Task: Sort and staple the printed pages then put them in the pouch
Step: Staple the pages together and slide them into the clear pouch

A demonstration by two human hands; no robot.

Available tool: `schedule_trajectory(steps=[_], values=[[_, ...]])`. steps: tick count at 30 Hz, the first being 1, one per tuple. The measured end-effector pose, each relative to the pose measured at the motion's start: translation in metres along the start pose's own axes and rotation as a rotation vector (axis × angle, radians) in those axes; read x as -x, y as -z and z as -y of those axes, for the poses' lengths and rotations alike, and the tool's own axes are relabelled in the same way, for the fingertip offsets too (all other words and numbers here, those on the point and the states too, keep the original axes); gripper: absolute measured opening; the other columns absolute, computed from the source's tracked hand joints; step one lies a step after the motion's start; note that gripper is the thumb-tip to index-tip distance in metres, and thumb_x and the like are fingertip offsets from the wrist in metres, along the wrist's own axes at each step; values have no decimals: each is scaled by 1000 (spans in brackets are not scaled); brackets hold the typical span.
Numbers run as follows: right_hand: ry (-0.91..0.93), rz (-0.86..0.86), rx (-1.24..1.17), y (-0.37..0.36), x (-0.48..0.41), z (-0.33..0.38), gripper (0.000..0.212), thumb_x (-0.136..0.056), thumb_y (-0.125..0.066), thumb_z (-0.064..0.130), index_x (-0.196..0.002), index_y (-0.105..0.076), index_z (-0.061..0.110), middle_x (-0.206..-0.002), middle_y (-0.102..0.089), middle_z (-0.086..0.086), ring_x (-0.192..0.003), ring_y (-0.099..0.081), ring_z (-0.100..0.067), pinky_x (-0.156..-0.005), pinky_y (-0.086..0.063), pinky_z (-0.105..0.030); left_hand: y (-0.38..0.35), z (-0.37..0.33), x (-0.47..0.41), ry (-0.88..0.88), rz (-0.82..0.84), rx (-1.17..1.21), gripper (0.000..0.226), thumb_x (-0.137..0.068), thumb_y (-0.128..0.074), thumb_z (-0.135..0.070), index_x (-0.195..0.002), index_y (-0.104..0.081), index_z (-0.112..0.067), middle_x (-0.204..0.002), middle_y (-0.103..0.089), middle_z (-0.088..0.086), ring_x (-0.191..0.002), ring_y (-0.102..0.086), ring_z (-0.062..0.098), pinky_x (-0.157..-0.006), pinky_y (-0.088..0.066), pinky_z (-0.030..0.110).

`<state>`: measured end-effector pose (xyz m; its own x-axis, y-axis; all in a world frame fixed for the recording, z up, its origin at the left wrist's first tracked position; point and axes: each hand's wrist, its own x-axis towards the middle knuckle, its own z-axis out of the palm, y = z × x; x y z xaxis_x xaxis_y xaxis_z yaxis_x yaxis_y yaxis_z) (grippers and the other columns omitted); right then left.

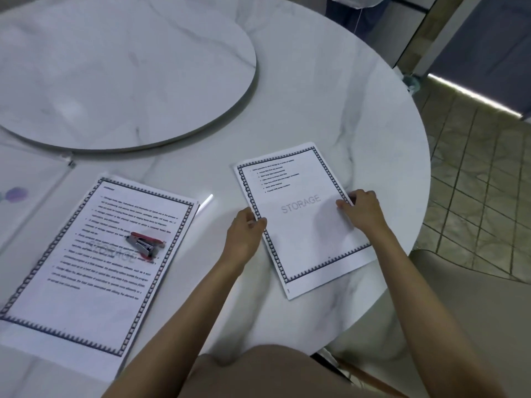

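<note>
A thin set of printed pages [304,225] with a patterned border and a "STORAGE" watermark lies flat on the right side of the marble table. My left hand [245,231] pinches its left edge. My right hand [363,209] rests with its fingers on the right edge. A second stack of printed pages [86,282] lies on the left, with a small red and silver stapler [143,243] lying on top of it. A clear zip pouch [28,185] lies flat at the far left, partly cut off by the frame.
A raised round turntable [120,73] fills the back left of the round table [359,116]. The table's edge curves close behind the right pages. A beige chair [465,297] stands at the right over tiled floor. Another person's legs show at the top.
</note>
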<state>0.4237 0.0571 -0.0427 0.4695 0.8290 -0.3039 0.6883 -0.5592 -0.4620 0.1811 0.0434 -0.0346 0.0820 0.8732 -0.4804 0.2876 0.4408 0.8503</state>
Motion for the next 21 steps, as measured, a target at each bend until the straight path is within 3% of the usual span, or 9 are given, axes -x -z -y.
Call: schedule_trajectory(steps=[4,6,8,11,14,17,19,21], values=[[-49,26,-40,2,4,1,35,-92,-53,28,-111,-58,-1,-112,-61,-18,-113,-52,-36,-83,-39,-31,2,0,-5,46,-2,35,37,-95,-49,-18,-131,-43,-13,-104,-50,-4,-105,-53,22,-92,-42,31],[-67,27,-86,2,11,0,27,-93,-52,25,-103,-61,2,-99,-65,-14,-112,-53,-35,-77,-36,-28,1,3,-10,39,5,6,15,-93,-48,-13,-107,-49,-17,-88,-50,-5,-93,-52,22,-88,-45,35],[-88,16,-122,2,17,-2,29,-92,-52,22,-107,-61,-1,-110,-64,-17,-113,-53,-34,-77,-34,-26,1,5,-14,33,13,-43,4,-91,-47,-10,-88,-49,-13,-75,-45,-3,-80,-49,21,-78,-48,34],[-106,33,-112,-6,29,-6,28,-92,-52,20,-106,-62,-3,-113,-62,-21,-108,-55,-35,-75,-34,-25,1,6,-15,39,56,-82,9,-91,-46,-8,-92,-54,-11,-74,-46,-2,-67,-47,14,-60,-44,20],[-122,-21,-88,-17,41,-9,35,-90,-55,21,-116,-56,-3,-125,-46,-26,-119,-43,-40,-95,-37,-33,-1,8,-10,50,80,-134,10,-90,-46,-10,-97,-53,-7,-96,-46,9,-62,-43,12,-46,-36,13],[-120,-57,-105,-23,53,-3,47,-88,-60,18,-127,-45,-1,-134,-32,-23,-126,-31,-38,-103,-29,-34,-2,9,-6,20,62,-187,27,-91,-45,-12,-116,-46,0,-118,-37,14,-66,-44,10,-47,-37,15],[-126,-74,-107,-25,57,2,55,-85,-64,18,-130,-41,-2,-136,-29,-22,-126,-32,-38,-104,-28,-34,-1,11,-5,-7,52,-189,28,-92,-43,-12,-118,-44,1,-119,-31,10,-68,-43,8,-49,-39,13],[-147,-82,-80,-26,58,6,59,-82,-67,19,-130,-40,-3,-135,-32,-22,-125,-33,-38,-104,-29,-36,1,11,-5,-11,56,-176,29,-92,-44,-12,-119,-43,-2,-119,-33,7,-71,-44,9,-62,-40,20]])
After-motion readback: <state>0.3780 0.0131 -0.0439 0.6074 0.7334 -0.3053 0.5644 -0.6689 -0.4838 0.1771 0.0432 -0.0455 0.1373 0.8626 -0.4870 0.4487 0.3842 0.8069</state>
